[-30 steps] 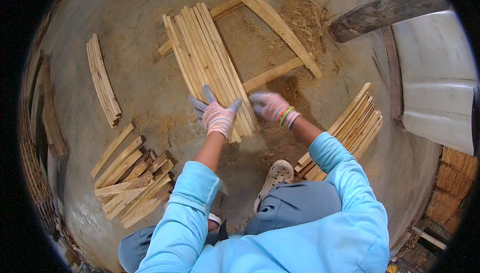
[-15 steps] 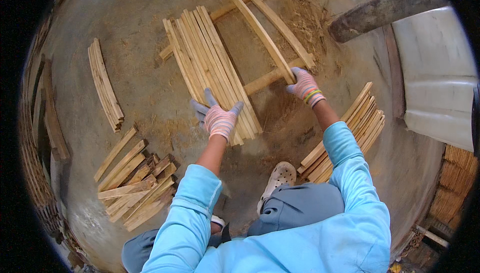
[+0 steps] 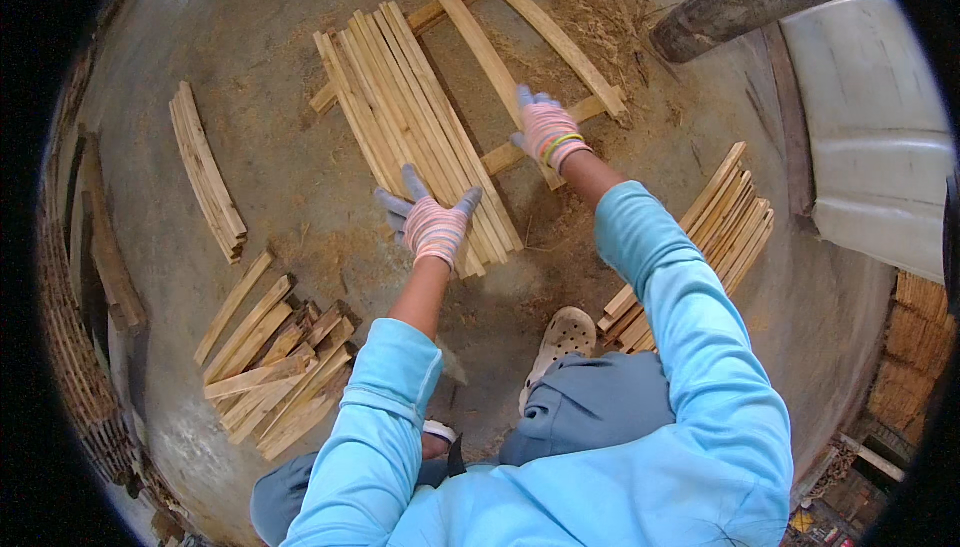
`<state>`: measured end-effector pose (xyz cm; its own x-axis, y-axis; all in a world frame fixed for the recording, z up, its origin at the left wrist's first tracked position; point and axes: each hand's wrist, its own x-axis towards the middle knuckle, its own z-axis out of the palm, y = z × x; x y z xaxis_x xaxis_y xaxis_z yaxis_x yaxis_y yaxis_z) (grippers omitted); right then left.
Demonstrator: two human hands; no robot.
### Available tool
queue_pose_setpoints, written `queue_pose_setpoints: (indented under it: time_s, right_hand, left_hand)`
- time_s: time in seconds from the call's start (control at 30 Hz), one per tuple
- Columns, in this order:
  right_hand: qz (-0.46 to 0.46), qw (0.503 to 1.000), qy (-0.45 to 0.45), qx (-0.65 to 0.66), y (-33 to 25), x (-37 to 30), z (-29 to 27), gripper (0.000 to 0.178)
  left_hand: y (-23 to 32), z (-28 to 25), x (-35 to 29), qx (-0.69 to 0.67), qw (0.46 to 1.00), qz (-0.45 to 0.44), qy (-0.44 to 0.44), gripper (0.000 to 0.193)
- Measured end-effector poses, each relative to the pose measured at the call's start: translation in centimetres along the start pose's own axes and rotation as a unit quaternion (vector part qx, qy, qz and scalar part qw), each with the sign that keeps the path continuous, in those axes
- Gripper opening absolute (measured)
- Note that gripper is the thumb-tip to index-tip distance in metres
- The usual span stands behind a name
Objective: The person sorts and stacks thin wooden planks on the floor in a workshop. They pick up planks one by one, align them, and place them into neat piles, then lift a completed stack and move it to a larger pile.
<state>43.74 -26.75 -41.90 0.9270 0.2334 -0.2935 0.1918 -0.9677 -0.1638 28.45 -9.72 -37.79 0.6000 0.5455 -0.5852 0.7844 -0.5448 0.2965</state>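
Note:
My left hand (image 3: 433,224), in a striped glove with grey fingertips, rests with spread fingers on the near part of a row of wooden strips (image 3: 400,127). The strips lie side by side across two wooden crosspieces (image 3: 498,158). To the right, a separate wooden strip (image 3: 470,35) lies flat over the crosspieces. My right hand (image 3: 550,134), gloved alike with a yellow-green band at the wrist, touches that strip's right edge with thumb and fingers apart. Another slightly curved strip (image 3: 555,37) lies farther right on the crosspieces.
A bundle of strips (image 3: 720,237) lies on the floor by my right arm. Short wood pieces (image 3: 275,367) are heaped at the near left, beyond them a small stack of strips (image 3: 205,172). A thick post (image 3: 760,2) slants in at the far right beside a pale sheet (image 3: 880,137).
The separate strip, held at its raised near end before, now lies lower and farther left. My right hand has moved left and away from me along it. The left hand stays on the row.

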Motion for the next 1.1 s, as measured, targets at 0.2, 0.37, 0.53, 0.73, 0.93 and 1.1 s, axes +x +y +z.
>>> queue_pose_setpoints:
  time_s: [0.2,0.37,0.53,0.73,0.93,1.1]
  right_hand:
    - [-0.190,0.960,-0.064,0.196,-2.1,-2.7,2.7,0.038]
    - [-0.087,0.994,0.060,0.023,2.0,-1.0,0.4,0.032]
    - [0.259,0.965,0.031,0.004,9.5,0.7,-3.6,0.063]
    - [0.065,0.885,0.003,0.462,8.0,-2.0,-1.9,0.047]
    - [-0.159,0.809,-0.243,0.511,-3.9,-10.5,-1.0,0.046]
    - [-0.275,0.764,-0.304,0.498,-8.4,-10.7,-1.5,0.063]
  left_hand:
    - [-0.9,1.1,1.1,0.004,0.999,0.025,0.022,0.128]
    - [-0.8,1.3,1.3,0.019,0.999,0.020,0.021,0.132]
    - [-0.2,0.7,1.0,0.019,1.000,-0.003,-0.007,0.129]
    - [-0.4,-0.9,0.0,-0.037,0.999,0.018,-0.029,0.125]
    - [-5.0,-7.8,-1.7,0.251,0.845,0.449,0.148,0.102]
    - [-16.6,-15.6,-0.1,0.386,0.833,0.391,-0.065,0.036]
